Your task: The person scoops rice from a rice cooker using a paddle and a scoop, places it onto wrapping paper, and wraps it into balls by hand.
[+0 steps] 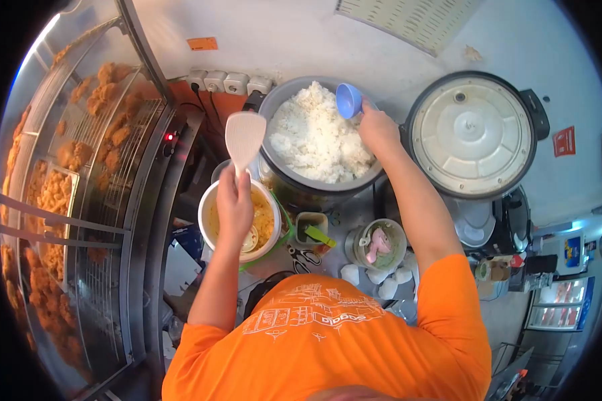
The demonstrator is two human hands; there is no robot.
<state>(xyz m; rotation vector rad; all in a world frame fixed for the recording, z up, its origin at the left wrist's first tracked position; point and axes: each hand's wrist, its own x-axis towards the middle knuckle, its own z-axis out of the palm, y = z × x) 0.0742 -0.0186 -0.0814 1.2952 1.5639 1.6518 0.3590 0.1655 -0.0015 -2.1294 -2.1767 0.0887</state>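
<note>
My left hand (235, 200) is closed on the handle of a pale rice paddle (245, 138), whose blade points up. It is above a white tub (206, 212) of yellow-orange food. In my right hand (376, 127) is a small blue cup (348, 101), over the right rim of a large pot (284, 90). White rice (318, 137) fills the pot, heaped toward the back.
The pot's large round lid (471, 134) stands open at the right. A fried-food display case (140, 200) lines the left. Nearer me are a small container (308, 219) with a green utensil, scissors (304, 260) and a tub (353, 248) with a pink item.
</note>
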